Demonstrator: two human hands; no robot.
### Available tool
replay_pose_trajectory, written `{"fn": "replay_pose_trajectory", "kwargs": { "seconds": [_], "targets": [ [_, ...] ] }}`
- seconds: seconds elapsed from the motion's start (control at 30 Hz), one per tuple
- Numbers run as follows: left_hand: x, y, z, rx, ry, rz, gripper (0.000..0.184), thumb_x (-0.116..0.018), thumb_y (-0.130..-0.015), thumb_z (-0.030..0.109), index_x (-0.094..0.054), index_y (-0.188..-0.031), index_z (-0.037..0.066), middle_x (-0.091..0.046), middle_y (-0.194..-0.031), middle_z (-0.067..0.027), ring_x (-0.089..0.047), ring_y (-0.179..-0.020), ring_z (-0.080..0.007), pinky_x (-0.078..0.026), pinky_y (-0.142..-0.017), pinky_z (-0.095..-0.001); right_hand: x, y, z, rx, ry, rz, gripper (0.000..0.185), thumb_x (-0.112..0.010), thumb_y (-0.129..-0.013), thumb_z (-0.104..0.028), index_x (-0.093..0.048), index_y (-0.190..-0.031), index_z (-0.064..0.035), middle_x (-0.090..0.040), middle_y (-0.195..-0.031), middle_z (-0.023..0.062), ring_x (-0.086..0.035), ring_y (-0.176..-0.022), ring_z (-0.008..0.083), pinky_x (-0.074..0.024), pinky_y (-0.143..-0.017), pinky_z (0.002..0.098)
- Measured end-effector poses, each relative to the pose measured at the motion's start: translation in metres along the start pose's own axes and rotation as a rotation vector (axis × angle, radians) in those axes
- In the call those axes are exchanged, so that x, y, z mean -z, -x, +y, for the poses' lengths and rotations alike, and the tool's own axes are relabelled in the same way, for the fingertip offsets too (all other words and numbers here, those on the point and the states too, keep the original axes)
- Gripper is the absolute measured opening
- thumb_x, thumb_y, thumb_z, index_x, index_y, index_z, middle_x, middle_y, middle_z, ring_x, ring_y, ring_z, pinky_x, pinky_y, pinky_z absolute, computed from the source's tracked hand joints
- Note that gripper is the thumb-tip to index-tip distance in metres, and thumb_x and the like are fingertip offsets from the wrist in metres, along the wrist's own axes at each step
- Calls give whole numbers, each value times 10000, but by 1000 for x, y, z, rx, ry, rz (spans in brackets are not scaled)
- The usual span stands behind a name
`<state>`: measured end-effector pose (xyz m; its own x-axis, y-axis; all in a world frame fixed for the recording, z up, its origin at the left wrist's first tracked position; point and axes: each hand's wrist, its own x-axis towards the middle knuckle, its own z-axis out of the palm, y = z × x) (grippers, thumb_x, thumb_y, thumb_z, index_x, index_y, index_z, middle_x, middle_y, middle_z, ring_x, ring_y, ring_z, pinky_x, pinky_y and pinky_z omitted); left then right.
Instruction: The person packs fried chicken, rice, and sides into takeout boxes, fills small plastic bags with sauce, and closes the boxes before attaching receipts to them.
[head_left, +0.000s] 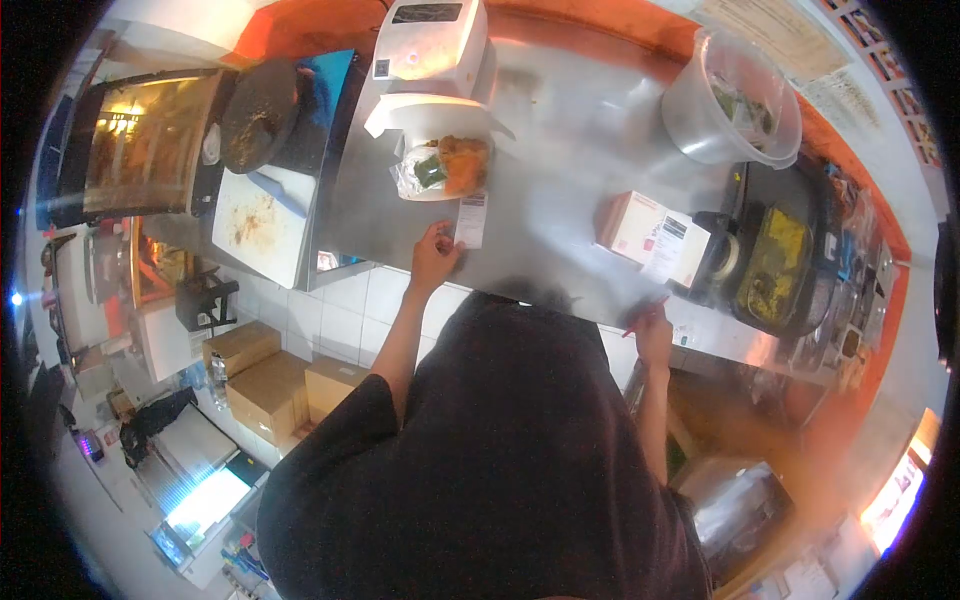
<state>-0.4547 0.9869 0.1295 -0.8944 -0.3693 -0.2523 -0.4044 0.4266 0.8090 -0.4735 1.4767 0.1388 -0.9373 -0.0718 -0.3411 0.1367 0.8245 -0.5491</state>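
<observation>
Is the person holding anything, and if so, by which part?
The left hand seems to pinch a printed label by its near-left corner. The right hand holds something slim and red; where along it, I can't tell.

The food box (463,170) lies between the cutting board (262,228) and the closed box (652,236).

Food-prep kitchen (cutting board (262,222), food).

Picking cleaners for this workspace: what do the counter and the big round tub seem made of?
The counter looks like smooth metal, probably stainless steel, from its grey, blurry sheen. The tub looks like glossy plastic, given its cloudy, translucent wall.
</observation>
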Motion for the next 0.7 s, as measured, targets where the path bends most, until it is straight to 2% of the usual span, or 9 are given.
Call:
{"fn": "replay_pose_trajectory", "kwargs": {
  "seconds": [0.13,0.2,0.33,0.4,0.47,0.53,0.6,0.67,0.7],
  "targets": [
    [4,-12,-10,-49,-9,-24,448,-784,-842,127,-597,-1239,39,-710,-780,-107,-685,-709,-212,-544,-700,-356,-22,4,-33,73,-189,-34,296,-566,-964,-75,-569,-1252,-4,-730,-887,181,-741,-832,341,-563,-759,440],
    [6,-17,-10,-22,-101,-108,392,-759,-859,133,-599,-1203,36,-703,-771,-127,-697,-720,-242,-544,-697,-375,-24,4,-80,69,-497,-103,304,-545,-1000,-76,-555,-1296,-10,-728,-895,161,-733,-812,296,-559,-759,403],
    [10,-20,-10,-53,-93,-167,328,-738,-880,142,-608,-1162,39,-698,-772,-139,-691,-720,-301,-532,-677,-415,-61,0,-90,240,-253,144,334,-572,-1000,-105,-553,-1324,-25,-717,-910,150,-708,-774,272,-553,-747,394],
    [7,-26,-18,-238,-239,-116,282,-724,-902,165,-618,-1128,35,-690,-768,-147,-671,-709,-336,-509,-657,-439,-59,8,-86,92,-246,183,396,-616,-993,-146,-540,-1366,-38,-714,-931,129,-682,-736,231,-549,-710,361],
    [6,-28,-17,-204,-210,-118,268,-720,-908,182,-640,-1121,39,-681,-762,-150,-656,-700,-348,-500,-654,-446,-60,17,-24,132,-483,185,382,-641,-987,-189,-585,-1331,-32,-706,-905,97,-659,-714,186,-531,-657,316],
    [6,-27,-21,-156,-192,-109,258,-715,-915,199,-663,-1113,42,-672,-756,-154,-642,-692,-360,-491,-651,-453,-27,35,-6,-354,-659,76,344,-644,-988,-218,-637,-1265,-14,-691,-900,68,-644,-695,162,-505,-618,268],
    [5,-27,-27,-293,-157,-21,283,-718,-914,239,-707,-1144,75,-668,-752,-154,-635,-684,-351,-491,-653,-446,-26,47,76,-442,-846,245,304,-604,-1004,-220,-673,-1190,11,-679,-910,78,-646,-735,163,-508,-620,283],
    [14,-21,-11,-292,-242,-68,294,-729,-907,253,-722,-1151,91,-666,-739,-146,-632,-665,-340,-489,-643,-442,6,59,107,-516,-1104,455,238,-620,-1003,-201,-675,-1102,8,-683,-862,49,-633,-739,173,-511,-635,322],
    [19,-17,-1,-301,-317,-112,305,-739,-899,267,-736,-1158,106,-663,-726,-137,-629,-646,-329,-488,-633,-438,16,62,145,-526,-1297,484,337,-599,-1017,-261,-616,-1217,10,-687,-985,95,-653,-864,221,-533,-735,358]
  ]
}}
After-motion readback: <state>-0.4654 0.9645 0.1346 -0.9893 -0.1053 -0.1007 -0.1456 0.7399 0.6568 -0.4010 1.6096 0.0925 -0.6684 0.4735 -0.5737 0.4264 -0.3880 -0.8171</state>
